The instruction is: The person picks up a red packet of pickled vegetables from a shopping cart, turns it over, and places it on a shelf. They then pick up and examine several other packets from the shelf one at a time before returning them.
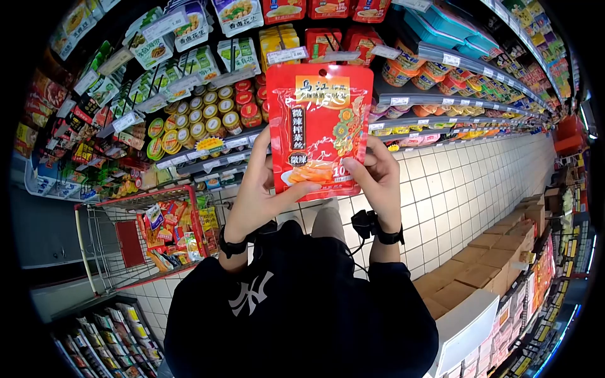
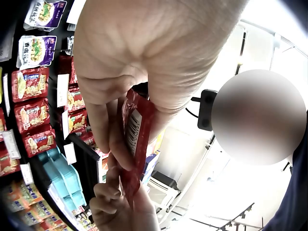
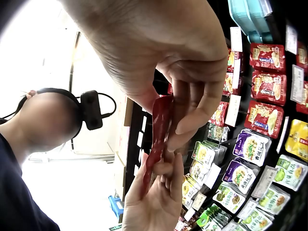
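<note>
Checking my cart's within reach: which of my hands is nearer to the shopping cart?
Left. The left hand holds the red packet by the edge facing the shopping cart; the right hand holds the opposite edge, farther off.

The red pickle pouch (image 1: 318, 123) is flat and sealed. It stands upright in mid-air with its printed front towards the head camera, showing a yellow banner, Chinese lettering, a food picture low down and a clear hang tab on top. The left hand (image 1: 258, 189) and right hand (image 1: 378, 179) pinch its lower edges.
</note>
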The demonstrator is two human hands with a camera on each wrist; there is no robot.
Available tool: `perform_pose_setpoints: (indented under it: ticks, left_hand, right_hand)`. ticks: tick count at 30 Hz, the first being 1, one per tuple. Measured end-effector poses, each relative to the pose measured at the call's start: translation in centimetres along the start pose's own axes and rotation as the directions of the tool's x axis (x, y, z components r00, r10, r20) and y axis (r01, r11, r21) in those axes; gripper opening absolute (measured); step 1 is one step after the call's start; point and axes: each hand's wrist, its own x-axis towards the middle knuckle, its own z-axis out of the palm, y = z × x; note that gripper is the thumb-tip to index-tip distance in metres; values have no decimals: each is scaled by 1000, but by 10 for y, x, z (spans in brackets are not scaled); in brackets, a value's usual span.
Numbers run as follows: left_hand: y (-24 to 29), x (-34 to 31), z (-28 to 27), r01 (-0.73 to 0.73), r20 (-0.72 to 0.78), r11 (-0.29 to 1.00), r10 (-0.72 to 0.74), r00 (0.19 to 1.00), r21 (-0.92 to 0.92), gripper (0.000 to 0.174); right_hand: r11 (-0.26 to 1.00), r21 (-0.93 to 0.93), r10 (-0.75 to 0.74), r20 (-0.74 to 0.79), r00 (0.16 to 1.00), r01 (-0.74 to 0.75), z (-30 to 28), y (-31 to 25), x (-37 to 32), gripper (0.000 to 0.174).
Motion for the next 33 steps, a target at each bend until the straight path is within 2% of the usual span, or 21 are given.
perform_pose_setpoints:
  ticks: [2,8,12,16,23,26,33]
  left_hand:
    - [-6,16,5,39,1,997,-39,999,-62,88]
    - [-24,59,17,43,-73,999,-42,996,18,89]
    - [-28,98,31,19,-128,999,-15,992,34,89]
    - [-36,131,42,9,-184,995,9,983,98,87]
    - [-60,180,64,23,-253,998,-6,967,64,85]
    - [-66,203,67,43,-237,994,-20,971,96,83]
    - [-90,234,79,70,-321,983,-11,947,171,67]
  right_hand:
    - [1000,-12,-18,19,1000,18,-15,1,17,38]
    - [992,120,-52,62,997,44,-43,-10,66,45]
    - [991,109,-91,126,988,78,-71,-14,108,47]
    - [993,115,-41,203,978,18,-98,-21,142,43]
    - [996,87,-9,277,961,-15,-143,-18,193,35]
    - [996,90,-6,285,958,-21,-159,-16,219,33]
    - [997,42,49,312,949,-65,-186,-8,252,29]
